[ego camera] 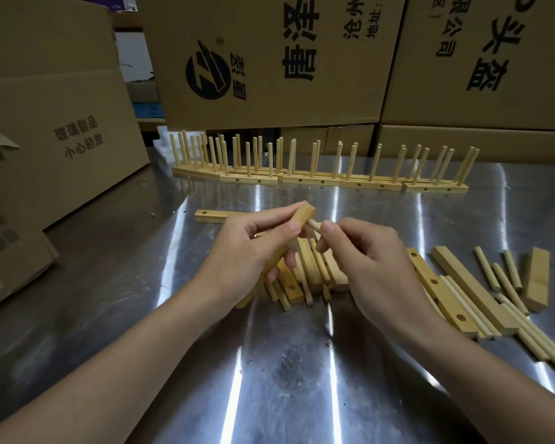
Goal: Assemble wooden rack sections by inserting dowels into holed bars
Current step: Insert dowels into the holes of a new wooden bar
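My left hand (247,248) grips a short wooden bar (303,216), tilted with one end up, above the metal table (295,363). My right hand (369,261) pinches a wooden dowel (314,223) whose tip touches the side of that bar near its upper end. Whether the tip sits in a hole is hidden by my fingers. Under both hands lies a heap of loose bars and dowels (305,280). One holed bar (210,216) lies flat just behind my left hand.
A row of finished rack sections (321,179) with upright dowels stands along the back of the table. More bars and dowels (481,296) lie scattered at the right. Cardboard boxes (269,59) wall in the back and left (61,123).
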{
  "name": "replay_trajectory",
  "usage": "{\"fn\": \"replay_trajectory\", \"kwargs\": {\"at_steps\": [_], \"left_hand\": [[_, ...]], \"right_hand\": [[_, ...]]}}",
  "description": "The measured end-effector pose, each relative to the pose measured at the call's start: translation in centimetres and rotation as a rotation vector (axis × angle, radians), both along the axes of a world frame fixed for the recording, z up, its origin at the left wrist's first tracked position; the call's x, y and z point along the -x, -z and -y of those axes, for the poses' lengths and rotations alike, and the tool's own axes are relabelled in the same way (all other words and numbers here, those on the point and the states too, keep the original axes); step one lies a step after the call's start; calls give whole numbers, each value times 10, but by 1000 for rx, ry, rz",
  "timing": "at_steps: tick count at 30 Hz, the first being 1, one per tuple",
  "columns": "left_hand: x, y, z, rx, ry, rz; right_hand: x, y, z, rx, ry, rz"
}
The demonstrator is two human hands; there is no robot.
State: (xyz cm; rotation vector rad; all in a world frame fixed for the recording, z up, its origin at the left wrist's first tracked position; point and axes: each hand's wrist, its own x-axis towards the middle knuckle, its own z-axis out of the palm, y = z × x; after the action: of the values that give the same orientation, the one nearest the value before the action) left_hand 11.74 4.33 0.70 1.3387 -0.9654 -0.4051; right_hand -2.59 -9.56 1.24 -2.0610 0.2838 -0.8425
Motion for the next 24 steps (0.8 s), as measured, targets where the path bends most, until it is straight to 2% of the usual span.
{"fn": "replay_trajectory", "kwargs": {"at_steps": [4, 8, 13, 24], "left_hand": [[-8, -2, -1, -12, -45, -149], [-11, -2, -2, -21, -54, -239], [-12, -2, -1, -4, -43, -320], [-12, -1, 0, 13, 14, -362]], "right_hand": [[-1, -6, 4, -200, -53, -56], [-1, -8, 7, -323, -67, 83], [3, -9, 3, -315, -86, 190], [2, -2, 3, -196, -111, 100]]}}
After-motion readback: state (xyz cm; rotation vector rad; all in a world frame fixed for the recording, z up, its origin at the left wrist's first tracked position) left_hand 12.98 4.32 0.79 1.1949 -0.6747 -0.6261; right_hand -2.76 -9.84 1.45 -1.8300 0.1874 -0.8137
